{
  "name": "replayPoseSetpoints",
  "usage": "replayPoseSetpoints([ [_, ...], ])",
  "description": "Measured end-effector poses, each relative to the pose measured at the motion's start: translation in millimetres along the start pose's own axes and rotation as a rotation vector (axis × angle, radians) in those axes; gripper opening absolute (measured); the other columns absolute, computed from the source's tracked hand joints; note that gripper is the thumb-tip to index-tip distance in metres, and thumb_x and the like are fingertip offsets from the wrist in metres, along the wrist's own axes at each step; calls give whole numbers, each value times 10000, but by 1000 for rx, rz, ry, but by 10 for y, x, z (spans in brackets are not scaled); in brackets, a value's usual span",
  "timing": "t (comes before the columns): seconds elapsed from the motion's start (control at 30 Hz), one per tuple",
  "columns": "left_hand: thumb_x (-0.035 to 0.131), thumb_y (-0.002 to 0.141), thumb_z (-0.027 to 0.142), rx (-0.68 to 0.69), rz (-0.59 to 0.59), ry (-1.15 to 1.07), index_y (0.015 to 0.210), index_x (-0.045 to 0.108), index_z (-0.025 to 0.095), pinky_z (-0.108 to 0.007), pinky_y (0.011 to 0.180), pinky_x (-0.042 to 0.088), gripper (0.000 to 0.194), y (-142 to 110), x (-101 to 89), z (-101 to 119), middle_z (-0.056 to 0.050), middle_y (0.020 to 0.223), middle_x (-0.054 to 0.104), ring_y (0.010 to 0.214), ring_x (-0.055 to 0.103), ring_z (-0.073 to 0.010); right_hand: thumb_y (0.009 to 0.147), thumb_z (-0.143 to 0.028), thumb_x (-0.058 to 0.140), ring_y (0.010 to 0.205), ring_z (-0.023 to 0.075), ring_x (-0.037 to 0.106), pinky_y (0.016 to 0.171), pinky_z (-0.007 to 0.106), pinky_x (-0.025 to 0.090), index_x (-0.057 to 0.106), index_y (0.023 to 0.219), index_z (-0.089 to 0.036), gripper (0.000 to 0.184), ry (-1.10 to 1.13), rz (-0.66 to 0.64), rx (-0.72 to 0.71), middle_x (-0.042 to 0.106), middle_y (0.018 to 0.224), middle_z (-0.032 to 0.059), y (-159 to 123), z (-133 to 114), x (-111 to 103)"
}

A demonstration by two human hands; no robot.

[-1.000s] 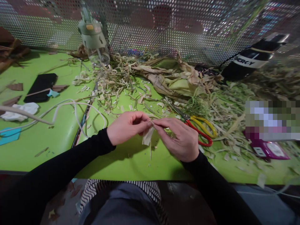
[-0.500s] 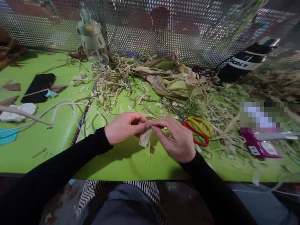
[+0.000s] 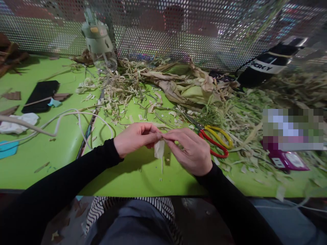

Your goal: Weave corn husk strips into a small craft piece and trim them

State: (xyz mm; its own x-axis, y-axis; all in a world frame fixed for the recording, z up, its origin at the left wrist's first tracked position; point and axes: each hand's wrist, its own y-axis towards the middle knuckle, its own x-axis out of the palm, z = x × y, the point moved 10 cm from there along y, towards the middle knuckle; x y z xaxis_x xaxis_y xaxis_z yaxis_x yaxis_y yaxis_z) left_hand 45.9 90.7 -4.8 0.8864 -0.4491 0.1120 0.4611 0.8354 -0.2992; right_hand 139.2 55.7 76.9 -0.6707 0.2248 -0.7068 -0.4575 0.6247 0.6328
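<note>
Both hands meet over the front of the green table [image 3: 38, 153]. My left hand [image 3: 136, 137] and my right hand [image 3: 191, 149] pinch the top of a small pale strip of dried corn husk [image 3: 159, 149], which hangs down between the fingertips. Both wear black sleeves. Just right of my right hand lie scissors [image 3: 217, 139] with red and yellow handles, blades pointing to the back left.
A heap of dried corn husks and shreds [image 3: 184, 85] covers the middle and right. A water bottle [image 3: 99, 41] stands at the perforated metal screen [image 3: 178, 27]. A black phone [image 3: 39, 95], white cable [image 3: 68, 117], tissue [image 3: 17, 122], dark bottle [image 3: 268, 64] and purple device [image 3: 286, 161] lie around.
The husk strip has turned slightly between the fingertips and hangs more upright. The hands stay in the same place, still pinched together.
</note>
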Motion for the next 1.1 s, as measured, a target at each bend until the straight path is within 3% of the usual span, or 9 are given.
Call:
replayPoseSetpoints([
  [0.23,647,765,389,159,94,178,860,612,128,-203,579,399,280,-45,-62,125,2,725,598,611,502,-74,814,-240,660,640,120,641,570,238,524,659,866,-179,80,206,-46,305,699,756,16,-32,289,81],
  [0.37,621,789,406,237,112,290,876,630,141,-204,609,417,279,-72,-59,200,-13,790,637,652,529,-85,800,-239,668,623,113,639,588,233,541,643,827,-173,76,324,-44,392,693,747,9,-66,375,115],
  [0.6,605,796,423,167,68,177,856,592,126,-219,604,421,303,-15,-38,90,-3,724,593,614,507,-84,808,-188,646,613,102,614,586,230,520,638,813,-183,11,182,-20,310,680,735,-2,-34,279,58],
  [0.73,591,806,424,170,32,217,814,579,135,-221,604,412,290,-8,-16,80,11,686,565,604,493,-83,812,-176,635,629,104,621,589,232,518,646,840,-191,33,171,-22,277,683,739,-7,-23,238,51],
  [0.93,598,797,382,128,68,247,819,590,137,-220,581,413,246,-10,-52,47,6,677,583,591,505,-88,801,-126,614,657,119,641,619,255,532,656,818,-198,85,177,-14,211,696,743,1,-3,181,39],
  [1.1,655,750,390,51,17,96,780,581,125,-215,570,404,277,7,-1,6,11,642,581,562,497,-76,786,-93,610,736,141,673,667,276,557,661,818,-210,131,160,20,111,714,798,14,-16,103,19],
])
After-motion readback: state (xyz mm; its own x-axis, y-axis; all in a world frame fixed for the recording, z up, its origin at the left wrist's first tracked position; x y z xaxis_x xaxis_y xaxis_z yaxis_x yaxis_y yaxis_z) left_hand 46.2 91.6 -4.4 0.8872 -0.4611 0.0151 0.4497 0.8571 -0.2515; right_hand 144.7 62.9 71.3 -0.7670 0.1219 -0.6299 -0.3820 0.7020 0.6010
